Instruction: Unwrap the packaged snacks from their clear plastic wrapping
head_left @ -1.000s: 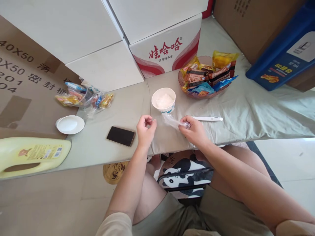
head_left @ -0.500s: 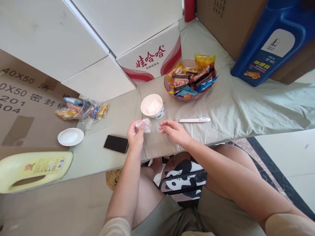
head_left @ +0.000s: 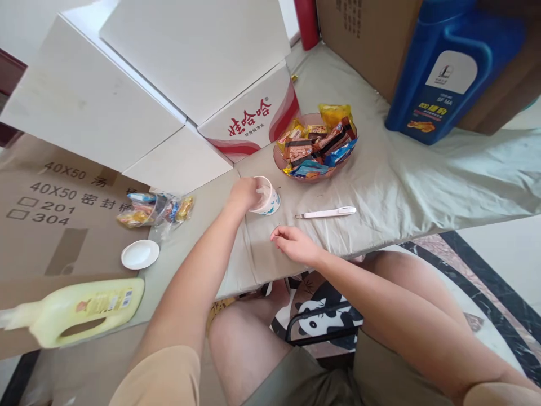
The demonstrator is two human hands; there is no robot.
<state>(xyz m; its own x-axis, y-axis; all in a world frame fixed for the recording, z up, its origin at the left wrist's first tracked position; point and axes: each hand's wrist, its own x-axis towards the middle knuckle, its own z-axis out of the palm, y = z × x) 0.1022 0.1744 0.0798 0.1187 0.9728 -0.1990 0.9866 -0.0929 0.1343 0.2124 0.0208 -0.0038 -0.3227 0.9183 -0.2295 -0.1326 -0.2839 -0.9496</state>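
My left hand (head_left: pixel 245 194) reaches into the mouth of a white paper cup (head_left: pixel 270 204) with blue-green print. Its fingers look closed but are mostly hidden by the back of the hand and the rim, and something whitish shows by the fingertips inside. My right hand (head_left: pixel 296 243) hovers over the table edge, fingers curled together, with nothing visible in them. Just beyond it lies a slim white utility knife (head_left: pixel 326 213) on the cloth. Behind the cup stands a pinkish glass bowl (head_left: pixel 310 177) heaped with wrapped snacks (head_left: pixel 315 144).
A pale cloth (head_left: pixel 406 192) covers the table. At left are bagged snacks (head_left: pixel 156 210), a small white dish (head_left: pixel 140 254) and a yellow jug (head_left: pixel 97 307). White boxes (head_left: pixel 198 62) rise behind; a blue jug (head_left: pixel 439 84) stands right. A panda-print stool (head_left: pixel 321 324) is below.
My left hand has moved from in front of the cup, where it pinched crumpled clear plastic, up into the cup. My right hand has drawn back slightly and curled its fingers. The phone is now hidden.
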